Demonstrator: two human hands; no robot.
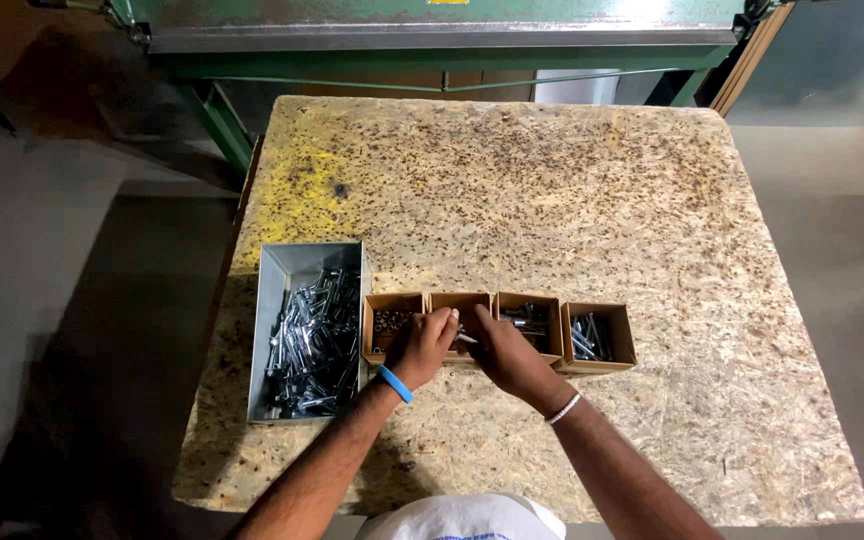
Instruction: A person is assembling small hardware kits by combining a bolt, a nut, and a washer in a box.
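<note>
My left hand (420, 348), with a blue wristband, and my right hand (504, 357), with a silver bracelet, meet over the second of several small cardboard boxes (459, 302) set in a row. Between the fingertips of both hands shows a small silver bolt (466, 338). The leftmost small box (388, 322) holds small dark nuts. The two boxes on the right (542, 320) (597, 335) hold silver bolts. What lies in the second box is hidden by my hands.
A grey metal bin (282, 290) full of shiny bolts stands left of the small boxes. Everything rests on a chipboard table (552, 200). A green machine (432, 30) stands behind the table's far edge. Concrete floor surrounds the table.
</note>
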